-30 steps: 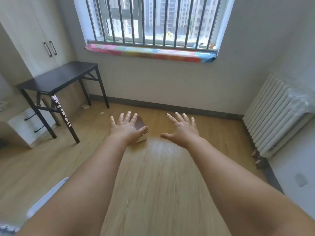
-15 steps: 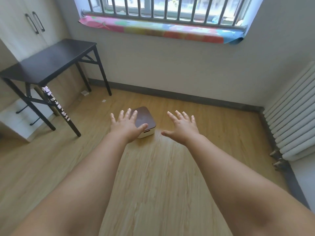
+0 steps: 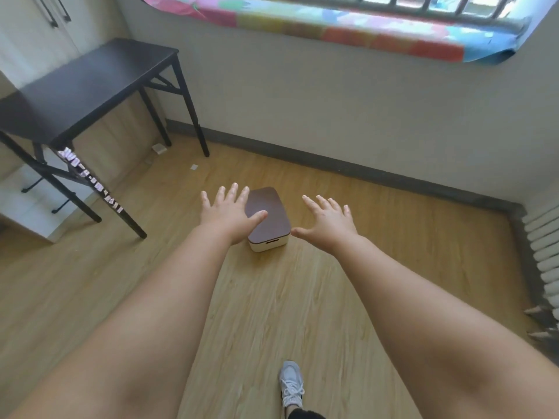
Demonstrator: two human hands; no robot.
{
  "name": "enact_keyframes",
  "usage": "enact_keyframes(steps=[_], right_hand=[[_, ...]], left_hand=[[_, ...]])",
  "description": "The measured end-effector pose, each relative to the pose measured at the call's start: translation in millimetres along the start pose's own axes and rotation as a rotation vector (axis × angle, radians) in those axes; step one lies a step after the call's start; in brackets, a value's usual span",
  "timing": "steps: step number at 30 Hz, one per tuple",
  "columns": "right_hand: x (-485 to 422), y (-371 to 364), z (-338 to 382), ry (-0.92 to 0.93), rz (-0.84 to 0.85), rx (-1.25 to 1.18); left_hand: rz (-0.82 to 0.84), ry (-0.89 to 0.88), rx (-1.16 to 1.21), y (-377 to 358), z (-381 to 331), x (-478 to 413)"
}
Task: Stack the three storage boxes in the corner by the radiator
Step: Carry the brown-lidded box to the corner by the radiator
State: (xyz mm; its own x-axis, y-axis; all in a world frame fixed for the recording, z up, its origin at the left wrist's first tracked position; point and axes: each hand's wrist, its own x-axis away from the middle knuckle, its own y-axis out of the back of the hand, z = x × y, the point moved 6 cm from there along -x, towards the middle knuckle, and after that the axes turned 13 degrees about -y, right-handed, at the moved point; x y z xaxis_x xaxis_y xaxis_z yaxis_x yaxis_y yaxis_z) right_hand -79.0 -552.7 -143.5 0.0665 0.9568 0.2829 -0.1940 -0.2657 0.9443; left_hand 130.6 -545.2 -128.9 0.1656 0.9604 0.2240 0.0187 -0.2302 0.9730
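A small storage box (image 3: 267,220) with a brown lid and cream body sits on the wood floor (image 3: 272,297) below the window wall. The left hand (image 3: 228,214) and right hand (image 3: 328,220) reach toward it, fingers spread wide and empty. A radiator (image 3: 544,255) stands at right, a black folding table (image 3: 81,86) at left.

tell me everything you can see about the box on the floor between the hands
The storage box is a low rectangular container with rounded corners, a cream body and a flat dark brown lid, closed. A narrow slot handle shows on its near side. It sits flat on the wooden floor, turned slightly askew, apart from the wall. The left hand overlaps its left edge in view and the right hand is spread just to its right; actual contact cannot be told.
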Motion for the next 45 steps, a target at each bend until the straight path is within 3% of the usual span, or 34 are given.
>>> enact_keyframes(steps=[10,24,34,45], right_hand=[[-120,-35,50,-0.07,0.151,-0.09],[-272,-84,122,-0.336,0.292,-0.256],[-358,-124,111,-0.477,0.351,-0.399],[-449,-221,74,-0.687,0.46,-0.624]], left_hand=[[0.133,0.019,0.099,-30,58,-108],[0.331,-0.183,0.08,-64,159,-304],[0.41,-0.26,0.078,-100,149,-412],[0.443,-0.115,0.215,-201,155,-518]])
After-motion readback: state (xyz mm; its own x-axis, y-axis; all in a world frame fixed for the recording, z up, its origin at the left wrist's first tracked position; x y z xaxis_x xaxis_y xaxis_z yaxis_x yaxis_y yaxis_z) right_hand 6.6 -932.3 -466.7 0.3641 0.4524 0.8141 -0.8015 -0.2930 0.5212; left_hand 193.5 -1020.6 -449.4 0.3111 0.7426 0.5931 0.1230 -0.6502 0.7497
